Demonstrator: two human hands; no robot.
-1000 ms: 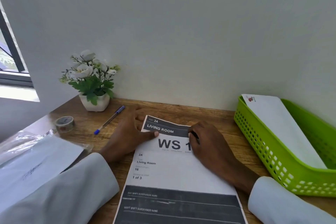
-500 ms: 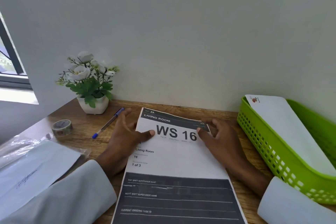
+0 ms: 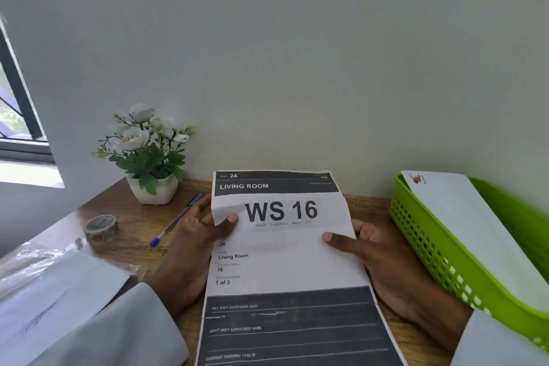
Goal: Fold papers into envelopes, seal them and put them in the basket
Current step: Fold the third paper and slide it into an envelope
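Both hands have the printed sheet (image 3: 285,249) lifted at its far end over the wooden desk (image 3: 139,217): the left hand (image 3: 193,241) pinches its left edge, thumb on top, and the right hand (image 3: 377,258) pinches the right edge likewise. The green basket (image 3: 439,261), just to the right, holds a white envelope (image 3: 475,235).
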